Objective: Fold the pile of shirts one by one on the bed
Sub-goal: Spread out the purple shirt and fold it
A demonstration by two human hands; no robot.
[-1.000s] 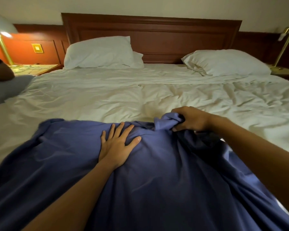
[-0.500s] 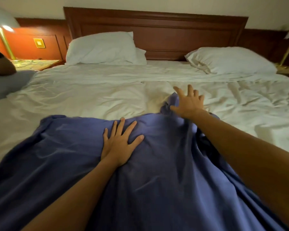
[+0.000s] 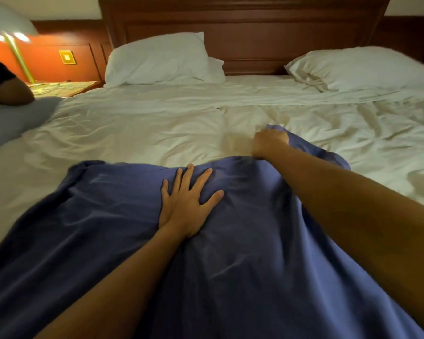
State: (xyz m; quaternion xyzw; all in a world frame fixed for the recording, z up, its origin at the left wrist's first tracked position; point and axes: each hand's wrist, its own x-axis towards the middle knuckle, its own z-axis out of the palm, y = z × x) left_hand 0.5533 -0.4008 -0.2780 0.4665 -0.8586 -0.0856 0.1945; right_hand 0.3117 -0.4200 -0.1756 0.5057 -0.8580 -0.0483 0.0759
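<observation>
**Blue shirt pinned flat, far edge gripped**

My left hand (image 3: 185, 206) lies flat on the blue shirt (image 3: 242, 265), fingers spread and thumb out, pressing the cloth down. My right hand (image 3: 269, 144), at 1 o'clock from the left, is curled into a fist at the shirt's far edge, where a fold of blue cloth rises against the knuckles. Its fingertips are tucked out of sight and the hand is blurred, so the grip shows only from behind.

The shirt covers the 6 o'clock part of the bed (image 3: 157, 133). Its near end runs off the bottom of the frame and my right forearm hides part of its right side. I cannot make out a collar or sleeves.

Half a second ago my right fingers were splayed open over that same fold; now they are closed on it, and the fold reaches farther toward 12 o'clock. My left hand has kept its place and its spread.

The bed also carries two white pillows, one at 11 o'clock (image 3: 157, 59) and one at 1 o'clock (image 3: 360, 69), both against the wooden headboard (image 3: 242, 37). At 9 o'clock another person's arm (image 3: 10, 92), cut by the frame edge, rests on a grey cloth (image 3: 15, 121). At 10 o'clock a lit lamp (image 3: 10, 28), partly cut off, stands by the nightstand (image 3: 66, 88).
</observation>
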